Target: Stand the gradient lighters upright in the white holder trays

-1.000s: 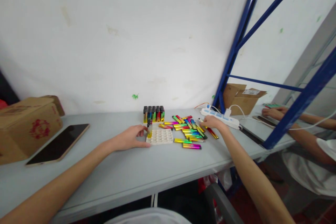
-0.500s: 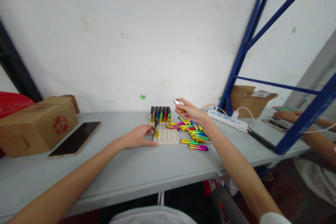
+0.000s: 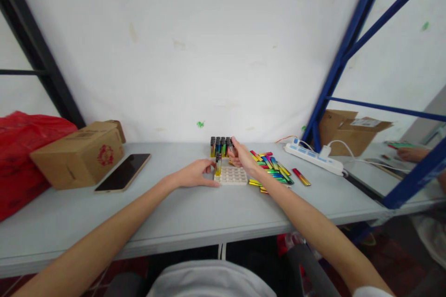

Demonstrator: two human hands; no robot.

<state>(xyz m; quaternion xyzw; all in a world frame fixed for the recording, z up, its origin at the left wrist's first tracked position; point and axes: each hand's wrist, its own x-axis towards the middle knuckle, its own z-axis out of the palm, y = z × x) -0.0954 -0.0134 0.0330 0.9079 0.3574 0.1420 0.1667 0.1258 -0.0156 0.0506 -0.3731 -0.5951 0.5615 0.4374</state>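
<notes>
A white tray with round holes (image 3: pixel 234 177) lies on the grey table (image 3: pixel 195 213). One lighter (image 3: pixel 218 165) stands upright in its left corner. My left hand (image 3: pixel 195 174) rests against the tray's left side, fingers curled beside that lighter. My right hand (image 3: pixel 243 156) hovers over the tray's far edge, fingers pinched on a lighter that is mostly hidden. A block of upright lighters (image 3: pixel 219 146) stands just behind. Several loose rainbow-coloured lighters (image 3: pixel 273 169) lie scattered to the right.
A dark phone (image 3: pixel 123 172) and a cardboard box (image 3: pixel 80 153) lie at the left, with a red bag (image 3: pixel 21 158) beyond. A white power strip (image 3: pixel 313 158) sits at the right near a blue rack post (image 3: pixel 334 69). Another person's hand (image 3: pixel 411 153) shows at far right.
My right hand picked a lighter from the loose pile, lifted it, and has brought it down to the tray's far edge. The left hand stayed at the tray. The view shifted left.
</notes>
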